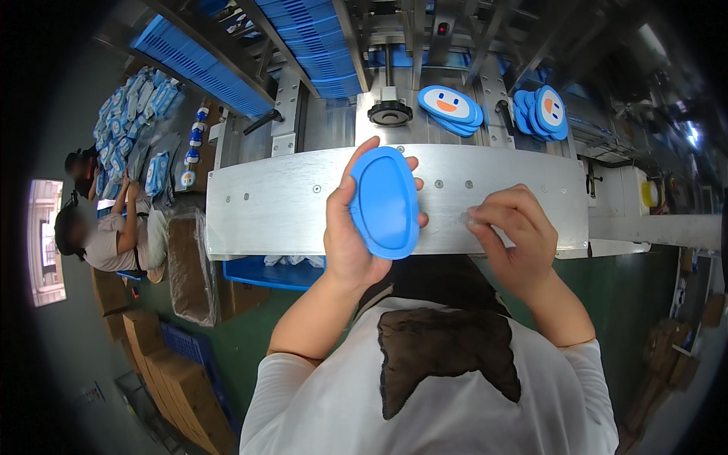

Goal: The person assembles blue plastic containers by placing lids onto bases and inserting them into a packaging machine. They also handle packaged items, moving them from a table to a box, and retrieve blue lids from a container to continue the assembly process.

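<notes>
Oval blue piece [386, 203] gripped in left hand [347, 239], right hand [522, 236] pinching small clear bit [465, 218], metal ledge [273, 208] beneath.

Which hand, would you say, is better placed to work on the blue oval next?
Probably the right hand: it pinches only a small clear piece, while the left hand supports the blue oval.

A head-worn fisheye looks down over the metal ledge [277, 186].

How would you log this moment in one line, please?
Left hand: holds blue oval piece; right hand: pinches small translucent piece; below: metal plate
</notes>
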Demonstrator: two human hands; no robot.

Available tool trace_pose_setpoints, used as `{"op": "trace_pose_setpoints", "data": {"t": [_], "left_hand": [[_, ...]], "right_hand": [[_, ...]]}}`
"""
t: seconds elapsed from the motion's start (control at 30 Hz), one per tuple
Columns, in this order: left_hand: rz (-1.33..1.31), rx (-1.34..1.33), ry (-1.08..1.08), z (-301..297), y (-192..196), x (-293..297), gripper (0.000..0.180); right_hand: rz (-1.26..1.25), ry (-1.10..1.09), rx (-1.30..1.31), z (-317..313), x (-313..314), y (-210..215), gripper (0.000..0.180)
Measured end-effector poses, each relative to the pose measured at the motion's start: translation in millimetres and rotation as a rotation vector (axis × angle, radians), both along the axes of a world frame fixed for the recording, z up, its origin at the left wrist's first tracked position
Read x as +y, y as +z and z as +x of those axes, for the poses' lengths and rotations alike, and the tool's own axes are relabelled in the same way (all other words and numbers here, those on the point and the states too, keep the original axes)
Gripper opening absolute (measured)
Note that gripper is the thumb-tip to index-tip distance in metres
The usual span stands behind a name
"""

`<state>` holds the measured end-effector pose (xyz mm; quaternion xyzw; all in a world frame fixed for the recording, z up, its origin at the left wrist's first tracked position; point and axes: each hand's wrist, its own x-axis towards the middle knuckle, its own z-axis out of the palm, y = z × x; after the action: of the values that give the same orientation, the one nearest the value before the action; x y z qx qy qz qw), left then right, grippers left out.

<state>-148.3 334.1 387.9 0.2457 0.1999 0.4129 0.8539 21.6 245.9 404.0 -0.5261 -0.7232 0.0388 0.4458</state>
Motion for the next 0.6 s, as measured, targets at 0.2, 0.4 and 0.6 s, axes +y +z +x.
{"op": "trace_pose_setpoints", "data": {"t": [0.2, 0.4, 0.6], "left_hand": [[0.030, 0.043, -0.014, 6.4, 3.8, 1.9, 0.055], [-0.049, 0.005, -0.071, 13.3, 4.4, -0.5, 0.057], [-0.083, 0.021, -0.177, 4.9, 0.3, 4.2, 0.057]], "right_hand": [[-0.052, 0.087, -0.047, -11.8, 4.9, -4.6, 0.017], [-0.012, 0.180, -0.140, -21.6, 3.5, 0.8, 0.021], [0.018, -0.010, -0.041, -6.0, 4.6, 4.6, 0.021]]}}
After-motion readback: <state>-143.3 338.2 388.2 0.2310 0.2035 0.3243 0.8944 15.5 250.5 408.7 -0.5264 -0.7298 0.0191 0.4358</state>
